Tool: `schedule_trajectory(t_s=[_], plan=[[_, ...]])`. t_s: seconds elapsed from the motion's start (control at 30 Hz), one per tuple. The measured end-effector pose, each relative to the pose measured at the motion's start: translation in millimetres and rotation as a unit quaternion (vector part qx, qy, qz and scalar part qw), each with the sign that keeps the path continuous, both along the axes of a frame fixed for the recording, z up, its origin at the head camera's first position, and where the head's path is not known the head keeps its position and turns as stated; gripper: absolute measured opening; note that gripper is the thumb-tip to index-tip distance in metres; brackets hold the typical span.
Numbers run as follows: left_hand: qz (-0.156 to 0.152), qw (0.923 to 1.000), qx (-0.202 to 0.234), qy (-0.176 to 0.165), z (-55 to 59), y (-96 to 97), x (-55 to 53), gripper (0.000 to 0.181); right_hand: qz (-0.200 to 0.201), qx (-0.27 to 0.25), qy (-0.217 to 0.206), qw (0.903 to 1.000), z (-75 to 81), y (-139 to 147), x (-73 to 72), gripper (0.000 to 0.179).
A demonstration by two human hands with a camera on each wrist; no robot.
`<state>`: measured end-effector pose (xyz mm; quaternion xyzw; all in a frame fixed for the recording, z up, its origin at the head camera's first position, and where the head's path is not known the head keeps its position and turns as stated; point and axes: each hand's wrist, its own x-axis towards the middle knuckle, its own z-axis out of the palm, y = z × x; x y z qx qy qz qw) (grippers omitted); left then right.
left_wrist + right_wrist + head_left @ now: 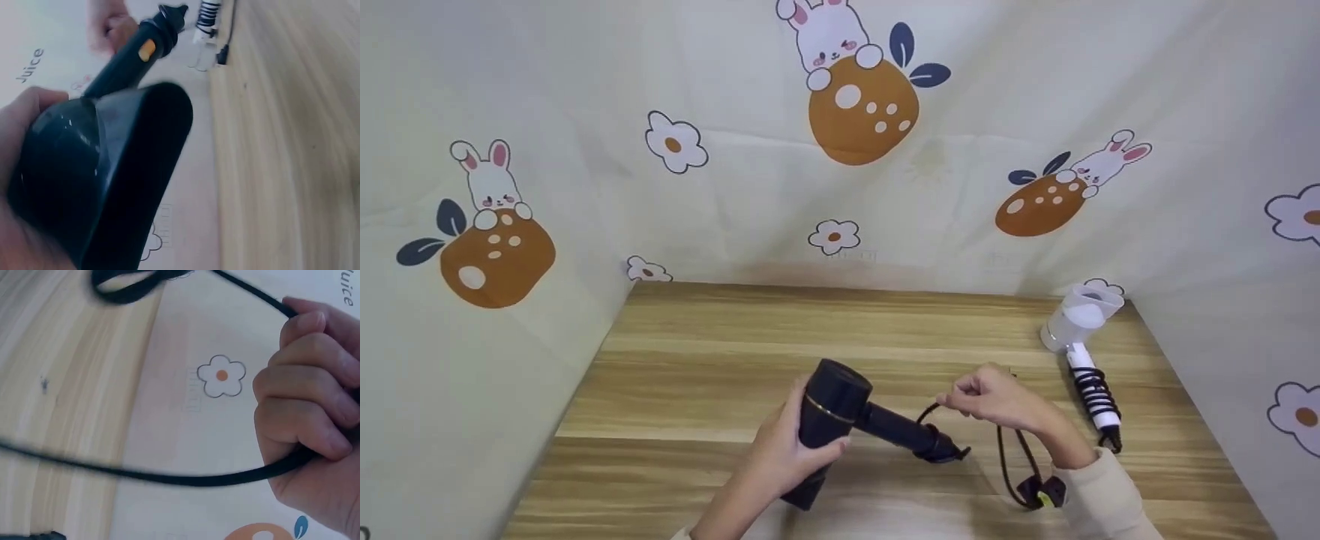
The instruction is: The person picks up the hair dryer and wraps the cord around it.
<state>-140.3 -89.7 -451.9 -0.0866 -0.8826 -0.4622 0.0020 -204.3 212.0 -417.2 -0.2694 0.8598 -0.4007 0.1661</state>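
My left hand (787, 454) grips a dark hair dryer (834, 401) by its barrel, thumb across the near side. The dryer's handle (896, 429) points right, with cord wound round its end. In the left wrist view an orange switch (147, 50) shows on that handle, and the nozzle (149, 163) faces the camera. My right hand (990, 394) has its fingers curled round the black cord (214, 480), which leaves the fist on both sides. Below that hand the cord hangs in a loop down to a dark plug (1041, 493) with a yellow-green spot.
At the back right of the wooden table (720, 337) stands a translucent cup-like container (1076, 322). A white rod-shaped appliance (1091, 390) wrapped in black cord lies in front of it. Printed cloth (735, 202) with rabbits and flowers walls the table's back and sides.
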Motion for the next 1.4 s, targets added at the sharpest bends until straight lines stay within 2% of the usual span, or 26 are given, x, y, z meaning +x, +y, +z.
schedule_trajectory(t_s=[0.07, 0.2, 0.37, 0.47, 0.6, 0.8, 0.9, 1.03, 1.17, 1.3, 1.4], plan=[[0.021, 0.9996, -0.012, 0.012, -4.2, 0.6, -1.9, 0.085, -0.014, -0.010, -0.003, 0.9998, 4.6, -3.1, 3.5, 0.044], [0.066, 0.9976, -0.001, 0.023, -11.8, -2.3, -7.4, 0.085, -0.033, -0.029, -0.007, 0.9990, 10.1, -9.0, 12.5, 0.040], [0.114, 0.9930, 0.031, -0.001, -11.0, -5.2, -10.7, 0.084, 0.002, -0.059, -0.004, 0.9983, 11.6, -14.7, 25.4, 0.033], [0.128, 0.9904, 0.053, -0.005, -8.6, -5.0, -11.7, 0.083, 0.036, -0.073, 0.003, 0.9967, 10.2, -17.3, 32.8, 0.028], [0.138, 0.9848, 0.105, 0.009, -5.7, -4.6, -12.0, 0.085, 0.059, -0.086, 0.012, 0.9945, 5.8, -21.8, 41.4, 0.022], [0.155, 0.9736, 0.166, 0.021, 3.3, -1.8, -9.9, 0.084, 0.036, -0.105, 0.006, 0.9938, -4.4, -33.2, 47.2, 0.020], [0.155, 0.9668, 0.202, 0.023, 8.4, 0.0, -7.4, 0.083, 0.009, -0.105, 0.001, 0.9944, -9.9, -39.1, 48.6, 0.019], [0.140, 0.9583, 0.248, 0.021, 14.9, 3.1, -3.1, 0.080, -0.015, -0.114, -0.001, 0.9934, -16.3, -45.8, 48.2, 0.017], [0.127, 0.9518, 0.279, 0.015, 21.1, 5.4, 1.2, 0.073, -0.037, -0.144, -0.011, 0.9888, -19.6, -49.5, 44.8, 0.018], [0.110, 0.9423, 0.316, -0.008, 26.3, 7.7, 4.6, 0.069, -0.064, -0.162, -0.016, 0.9846, -20.0, -49.0, 41.1, 0.018], [0.092, 0.9344, 0.342, -0.035, 28.6, 9.1, 5.6, 0.068, -0.066, -0.156, -0.005, 0.9856, -19.9, -48.2, 38.2, 0.018]])
